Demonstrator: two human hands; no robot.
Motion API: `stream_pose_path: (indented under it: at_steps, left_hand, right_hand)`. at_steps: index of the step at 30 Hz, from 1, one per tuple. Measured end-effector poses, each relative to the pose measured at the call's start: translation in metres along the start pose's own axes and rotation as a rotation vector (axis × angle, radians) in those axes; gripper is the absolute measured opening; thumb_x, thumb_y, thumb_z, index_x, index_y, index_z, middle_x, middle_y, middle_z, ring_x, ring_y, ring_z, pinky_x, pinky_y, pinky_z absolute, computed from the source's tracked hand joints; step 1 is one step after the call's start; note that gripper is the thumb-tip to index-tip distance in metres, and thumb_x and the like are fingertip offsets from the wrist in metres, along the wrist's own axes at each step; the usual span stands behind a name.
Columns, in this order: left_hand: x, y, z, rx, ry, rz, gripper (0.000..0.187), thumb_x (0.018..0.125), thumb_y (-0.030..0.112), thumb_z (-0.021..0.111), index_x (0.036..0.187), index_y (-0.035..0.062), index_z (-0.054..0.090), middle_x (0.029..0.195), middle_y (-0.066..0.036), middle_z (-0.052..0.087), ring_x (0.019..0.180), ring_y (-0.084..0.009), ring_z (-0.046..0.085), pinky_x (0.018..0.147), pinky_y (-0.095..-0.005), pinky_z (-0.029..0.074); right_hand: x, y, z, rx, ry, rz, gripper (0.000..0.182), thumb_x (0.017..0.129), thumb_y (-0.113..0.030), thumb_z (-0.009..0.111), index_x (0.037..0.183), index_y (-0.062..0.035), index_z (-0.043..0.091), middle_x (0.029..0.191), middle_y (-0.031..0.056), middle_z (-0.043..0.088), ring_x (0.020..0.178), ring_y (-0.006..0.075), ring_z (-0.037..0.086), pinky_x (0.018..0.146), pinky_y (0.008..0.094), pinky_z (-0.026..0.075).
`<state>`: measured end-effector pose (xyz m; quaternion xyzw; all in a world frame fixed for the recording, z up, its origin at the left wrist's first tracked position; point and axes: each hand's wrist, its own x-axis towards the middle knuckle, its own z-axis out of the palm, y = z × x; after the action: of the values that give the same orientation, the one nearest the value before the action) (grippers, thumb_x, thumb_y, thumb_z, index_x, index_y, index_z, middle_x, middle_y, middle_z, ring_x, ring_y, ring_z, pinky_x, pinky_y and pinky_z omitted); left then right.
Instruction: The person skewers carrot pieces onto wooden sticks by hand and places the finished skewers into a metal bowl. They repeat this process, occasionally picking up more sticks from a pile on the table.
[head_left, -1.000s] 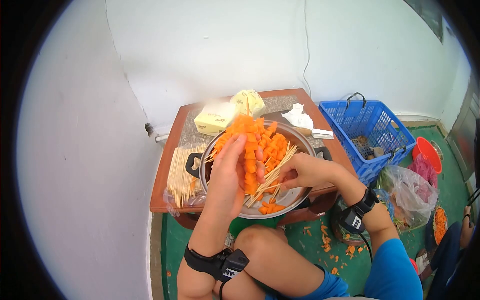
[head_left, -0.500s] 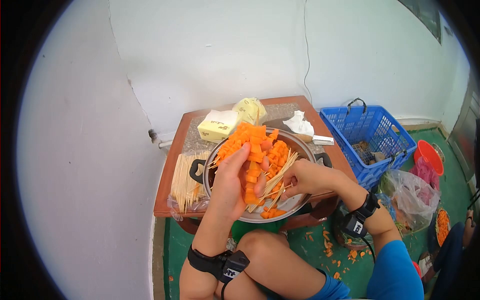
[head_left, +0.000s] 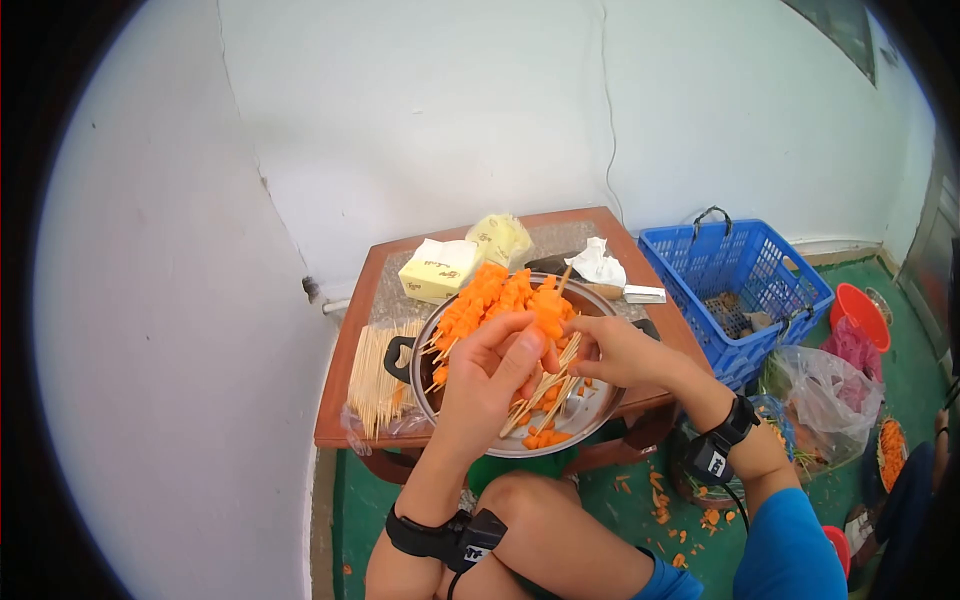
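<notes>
Mostly faces a wood-edged table (head_left: 332,420), with a blue plastic crate (head_left: 745,350) just beside its right edge. Sees a metal pan (head_left: 598,405) on top, right handle partly hidden behind the wrist. Keeps left hand (head_left: 492,370) partly closed over the pan, gripping a carrot skewer (head_left: 550,308), lower end lost behind the fingers. Holds right hand (head_left: 622,350) half-curled close beside, contact too hidden to tell. Has bare bamboo skewers (head_left: 376,385) left of the pan and, inside near the front rim, small carrot pieces (head_left: 544,438).
</notes>
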<state>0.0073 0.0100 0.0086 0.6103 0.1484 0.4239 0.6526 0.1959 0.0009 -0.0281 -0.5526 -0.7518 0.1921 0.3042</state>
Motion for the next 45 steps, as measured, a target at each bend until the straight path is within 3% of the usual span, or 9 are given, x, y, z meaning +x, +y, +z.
stream_pose_path:
  at_steps: [5,12,14,20,30,32,36,38,45]
  left_hand:
    - [0.0,-0.004,0.005,0.16,0.05,0.139,0.023,0.08,0.016,0.052,0.094,-0.0016,0.048,0.073,-0.007,0.054,0.055,-0.0065,0.045,0.05,-0.0169,0.036]
    - [0.001,-0.017,0.005,0.503,0.148,0.212,0.029,0.076,0.02,0.058,0.093,-0.0012,0.05,0.067,-0.004,0.052,0.06,-0.0061,0.046,0.053,-0.0185,0.038]
    - [0.0,-0.015,0.007,0.567,0.155,0.116,0.028,0.075,0.021,0.058,0.091,-0.001,0.05,0.061,-0.004,0.049,0.054,-0.0073,0.044,0.05,-0.0196,0.037]
    - [-0.001,-0.015,0.014,0.632,0.118,0.327,0.025,0.078,0.022,0.055,0.084,-0.0025,0.053,0.058,-0.008,0.049,0.049,-0.0107,0.044,0.046,-0.0229,0.036]
    - [-0.003,-0.007,0.013,0.714,0.041,0.208,0.025,0.079,0.021,0.052,0.083,-0.003,0.054,0.059,-0.012,0.051,0.049,-0.0166,0.046,0.048,-0.0257,0.038]
    - [-0.002,-0.01,0.013,0.709,0.019,0.239,0.02,0.08,0.015,0.051,0.082,-0.0046,0.053,0.06,0.0,0.048,0.053,-0.0026,0.039,0.046,-0.0173,0.033]
    - [-0.003,-0.008,0.013,0.713,0.015,0.231,0.019,0.08,0.015,0.05,0.081,-0.0044,0.053,0.059,0.0,0.047,0.053,-0.0028,0.038,0.045,-0.0178,0.032]
    - [-0.004,-0.005,0.014,0.715,0.016,0.191,0.024,0.08,0.021,0.051,0.083,-0.0024,0.054,0.06,-0.013,0.051,0.05,-0.0169,0.047,0.049,-0.0261,0.038]
    - [-0.004,-0.006,0.013,0.725,0.011,0.19,0.024,0.08,0.022,0.051,0.082,-0.0021,0.054,0.059,-0.012,0.05,0.048,-0.016,0.044,0.047,-0.026,0.036]
  right_hand:
    - [0.001,0.002,-0.004,-0.023,0.047,-0.049,0.028,0.071,-0.01,0.058,0.095,0.0021,0.051,0.062,0.0077,0.055,0.056,0.0137,0.054,0.051,0.0253,0.044]
    - [-0.013,-0.017,-0.025,1.207,0.095,0.026,0.02,0.079,-0.01,0.051,0.096,0.0013,0.051,0.071,0.0063,0.056,0.061,0.0101,0.055,0.047,0.0206,0.049]
    - [-0.013,-0.007,-0.029,1.5,-0.129,-0.219,0.02,0.082,-0.01,0.047,0.097,0.0018,0.05,0.071,0.0075,0.055,0.064,0.0106,0.055,0.047,0.0203,0.05]
    - [-0.015,-0.021,-0.026,1.61,-0.048,-0.144,0.025,0.084,-0.013,0.041,0.102,0.0037,0.045,0.072,0.007,0.053,0.066,0.0109,0.054,0.047,0.0198,0.05]
    - [-0.014,-0.016,-0.021,1.693,-0.075,-0.134,0.023,0.084,-0.015,0.041,0.099,0.0021,0.044,0.074,0.0066,0.052,0.067,0.0113,0.052,0.044,0.0201,0.049]
    - [-0.015,-0.016,-0.02,1.729,-0.124,-0.156,0.02,0.085,-0.015,0.041,0.097,0.0012,0.045,0.073,0.0065,0.051,0.067,0.0118,0.051,0.042,0.0202,0.048]
    - [-0.016,-0.019,-0.02,1.754,-0.131,-0.172,0.021,0.085,-0.015,0.04,0.097,0.0014,0.045,0.072,0.0066,0.051,0.067,0.0122,0.05,0.042,0.0207,0.048]
    - [-0.016,-0.021,-0.02,1.761,-0.146,-0.187,0.021,0.085,-0.015,0.039,0.097,0.0016,0.045,0.073,0.0067,0.051,0.067,0.0124,0.051,0.042,0.0209,0.049]
    - [-0.018,-0.023,-0.021,1.72,-0.148,-0.178,0.023,0.086,-0.017,0.038,0.098,0.0016,0.044,0.073,0.0068,0.049,0.068,0.0135,0.045,0.038,0.0198,0.039]
